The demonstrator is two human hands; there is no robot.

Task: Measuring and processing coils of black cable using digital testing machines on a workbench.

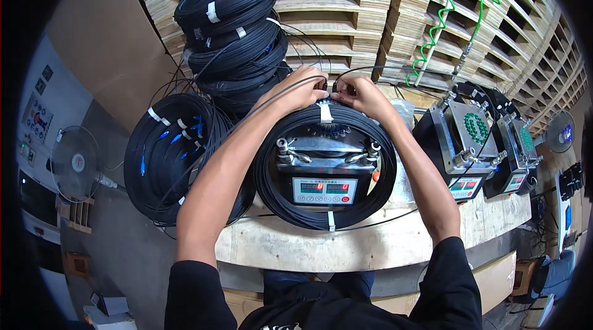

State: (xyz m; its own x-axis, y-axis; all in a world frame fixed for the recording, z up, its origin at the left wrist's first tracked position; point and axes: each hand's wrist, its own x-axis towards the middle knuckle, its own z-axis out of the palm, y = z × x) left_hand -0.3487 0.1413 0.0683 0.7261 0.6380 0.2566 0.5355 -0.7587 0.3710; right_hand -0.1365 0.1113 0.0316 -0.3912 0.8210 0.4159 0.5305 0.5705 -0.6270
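A coil of black cable [262, 172], tied with white bands, rests upright against a box-shaped machine [324, 154] with a metal top and a red-digit display. Over the coil's top edge, my left hand [304, 88] is closed, its fingertips pinching a black cable end; the cable trails back along my left forearm. Close by on the right, my right hand [363, 96] pinches another dark cable end, whose cable arcs off to the right. The two fingertips are a small gap apart. Small fittings on the machine just below my fingers are partly hidden by the coil and my hands.
Tall stacked cable coils [231, 33] stand at the back left, beside a coil with blue connectors [164, 163]. Two similar machines [463, 138] with green-ringed tops sit on the right of the wooden table [278, 249]. Pallets [333, 21] rise behind. Green spiral hoses [441, 21] hang there.
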